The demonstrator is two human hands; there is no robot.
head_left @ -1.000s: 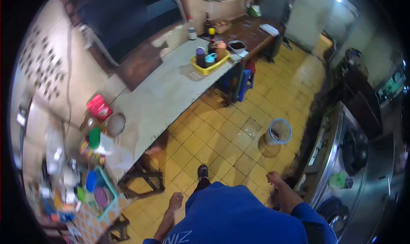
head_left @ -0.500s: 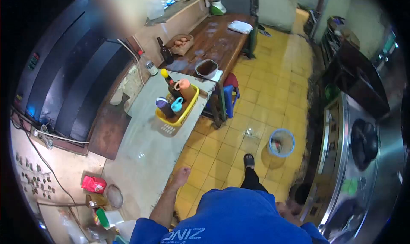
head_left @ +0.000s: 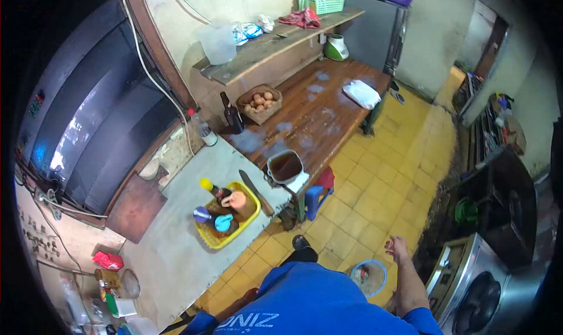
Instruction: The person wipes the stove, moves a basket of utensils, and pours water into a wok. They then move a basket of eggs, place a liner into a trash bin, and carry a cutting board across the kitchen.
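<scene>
Forward of its place half a second ago, the right hand (head_left: 399,249) is being held out near the bin (head_left: 384,283), its fingers being kept loosely parted and curled. Sight of the left hand is being blocked; its grip cannot be told. Upright on the floor (head_left: 346,241), the bin is being seen from above, its long axis vertical, its mouth pointing up.

Moderate indoor light. White glare streaks the dark window panel (head_left: 99,115); yellow floor (head_left: 366,165) mid-frame fairly bright, right edge dimmer. Wide-lens distortion bows the outer lines; corners black. Centre reasonably sharp, lower-left clutter (head_left: 120,305) soft.
</scene>
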